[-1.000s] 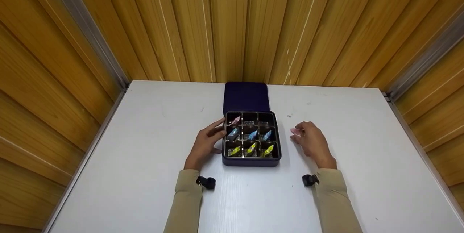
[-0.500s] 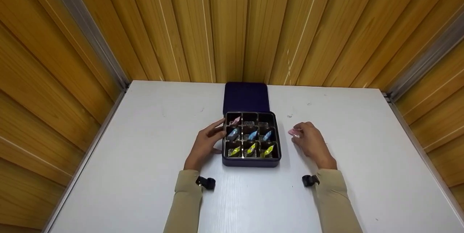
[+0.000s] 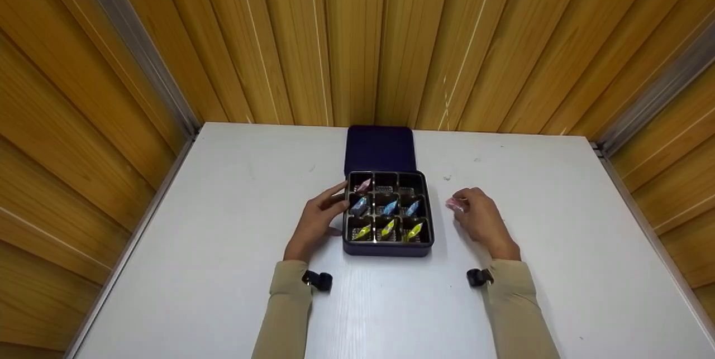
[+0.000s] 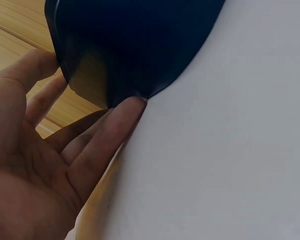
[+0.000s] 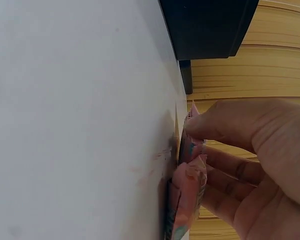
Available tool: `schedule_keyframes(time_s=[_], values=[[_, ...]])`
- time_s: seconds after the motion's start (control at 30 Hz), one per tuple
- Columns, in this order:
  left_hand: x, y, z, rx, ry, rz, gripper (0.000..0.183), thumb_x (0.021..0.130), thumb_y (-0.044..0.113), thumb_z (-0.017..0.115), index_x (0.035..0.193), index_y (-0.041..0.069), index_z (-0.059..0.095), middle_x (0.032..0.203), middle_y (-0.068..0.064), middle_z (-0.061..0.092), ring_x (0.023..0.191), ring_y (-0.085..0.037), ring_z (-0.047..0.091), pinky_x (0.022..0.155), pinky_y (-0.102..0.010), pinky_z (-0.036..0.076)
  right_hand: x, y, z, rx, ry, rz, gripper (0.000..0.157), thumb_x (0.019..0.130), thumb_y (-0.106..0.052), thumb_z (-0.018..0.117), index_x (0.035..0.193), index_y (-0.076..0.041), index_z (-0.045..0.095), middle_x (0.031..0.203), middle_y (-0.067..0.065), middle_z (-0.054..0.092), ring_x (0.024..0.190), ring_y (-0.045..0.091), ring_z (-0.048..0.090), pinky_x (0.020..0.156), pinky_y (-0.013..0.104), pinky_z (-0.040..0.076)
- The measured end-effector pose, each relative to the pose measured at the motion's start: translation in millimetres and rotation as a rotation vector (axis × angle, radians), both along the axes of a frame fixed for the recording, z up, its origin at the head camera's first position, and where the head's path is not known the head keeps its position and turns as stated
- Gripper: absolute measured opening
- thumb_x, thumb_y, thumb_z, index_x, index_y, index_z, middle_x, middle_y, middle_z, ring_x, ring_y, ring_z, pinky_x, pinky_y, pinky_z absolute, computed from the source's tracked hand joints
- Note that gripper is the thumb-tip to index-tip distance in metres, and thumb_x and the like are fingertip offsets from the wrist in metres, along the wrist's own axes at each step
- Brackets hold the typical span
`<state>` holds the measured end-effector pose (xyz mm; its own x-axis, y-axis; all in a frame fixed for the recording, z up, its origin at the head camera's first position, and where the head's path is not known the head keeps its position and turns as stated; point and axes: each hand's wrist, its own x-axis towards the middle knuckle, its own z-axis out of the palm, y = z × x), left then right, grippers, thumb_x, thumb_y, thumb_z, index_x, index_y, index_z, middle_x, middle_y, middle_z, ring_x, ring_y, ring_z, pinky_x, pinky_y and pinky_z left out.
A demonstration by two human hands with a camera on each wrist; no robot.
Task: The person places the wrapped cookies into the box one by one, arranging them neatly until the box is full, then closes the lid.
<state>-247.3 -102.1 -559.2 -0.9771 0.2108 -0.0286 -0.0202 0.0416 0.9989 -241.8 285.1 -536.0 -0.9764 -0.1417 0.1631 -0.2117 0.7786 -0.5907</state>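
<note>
A dark blue tin (image 3: 386, 249) with a divided tray stands mid-table. Wrapped candies lie in its compartments: yellow (image 3: 387, 229) in the front row, blue (image 3: 390, 208) in the middle, one pink candy (image 3: 363, 186) at back left. My left hand (image 3: 317, 220) rests its extended fingertips against the tin's left side; the left wrist view shows them touching the blue wall (image 4: 140, 45). To the right of the tin, my right hand (image 3: 481, 219) pinches a pink wrapped candy (image 5: 193, 145) between thumb and fingers, low over the table. A second pink candy (image 5: 186, 200) lies beside it.
The tin's dark blue lid (image 3: 380, 149) lies behind it, towards the wood-panelled wall (image 3: 357, 41). A white table (image 3: 223, 225) spreads under everything. Each wrist wears a small black camera (image 3: 317, 281).
My right thumb and fingers have shifted slightly about the pink candy, which has turned a little in them. The left hand and the tin stay in place.
</note>
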Motion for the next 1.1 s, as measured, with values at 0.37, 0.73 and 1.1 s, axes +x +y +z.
schedule_keyframes(time_s=[0.37, 0.73, 1.1], values=[[-0.4, 0.6, -0.1, 0.021, -0.019, 0.005, 0.053, 0.104, 0.021, 0.072, 0.155, 0.023, 0.058, 0.146, -0.021, 0.061, 0.128, -0.039, 0.063, 0.064, -0.048, 0.066, -1.4, 2.1, -1.4, -0.030, -0.044, -0.026, 0.029, 0.097, 0.009, 0.065, 0.125, 0.009, 0.066, 0.121, 0.028, 0.065, 0.115, 0.046, 0.064, 0.101, 0.057, 0.052], [0.2, 0.2, 0.8, 0.020, -0.026, 0.007, 0.054, 0.103, 0.021, 0.072, 0.155, 0.025, 0.059, 0.147, -0.020, 0.061, 0.128, -0.038, 0.063, 0.064, -0.048, 0.066, 0.3, 4.0, 2.0, -0.024, -0.024, -0.029, 0.026, 0.101, 0.004, 0.067, 0.127, 0.007, 0.068, 0.118, 0.026, 0.066, 0.108, 0.041, 0.066, 0.096, 0.056, 0.054], [1.2, 0.2, 1.4, 0.037, -0.037, 0.001, 0.053, 0.104, 0.018, 0.071, 0.155, 0.026, 0.059, 0.147, -0.019, 0.061, 0.128, -0.037, 0.063, 0.066, -0.049, 0.066, 1.4, 5.8, 2.4, -0.054, -0.028, -0.025, 0.022, 0.102, 0.001, 0.068, 0.124, 0.004, 0.070, 0.118, 0.023, 0.071, 0.112, 0.042, 0.068, 0.098, 0.057, 0.054]])
